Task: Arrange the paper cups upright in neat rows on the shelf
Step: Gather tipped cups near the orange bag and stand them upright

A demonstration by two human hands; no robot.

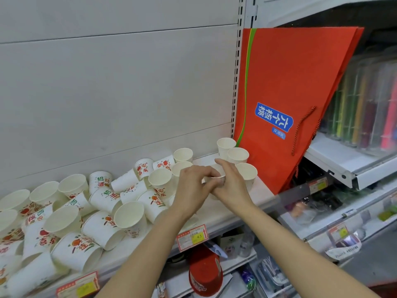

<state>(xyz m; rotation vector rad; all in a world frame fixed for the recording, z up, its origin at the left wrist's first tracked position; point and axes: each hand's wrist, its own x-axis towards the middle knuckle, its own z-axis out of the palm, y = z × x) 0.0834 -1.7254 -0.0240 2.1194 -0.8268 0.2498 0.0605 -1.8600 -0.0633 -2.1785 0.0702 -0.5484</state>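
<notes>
1. Shelf (217,218), the white store shelf at waist height, carries all the stock I am working on: a loose jumble of paper cups (90,214) across its left and middle, many tipped on their sides, and a small standing group at the right end beside a red gift bag (285,87).
2. Cups of the standing group (237,154) sit mouth-up in short rows near the back panel; every cup mouth I can see into is bare white inside.
3. Both hands meet over one cup (214,179) in front of that group, so I judge the step in hand is setting it upright into the row.
4. Left hand (193,186) has its fingers curled round the cup's rim from the left; right hand (231,186) closes on it from the right, its fingers wrapped over the far side.
5. Next, I judge, the cup needs lowering flat beside its neighbours without nudging them, then a reach left for another from the jumble.
</notes>
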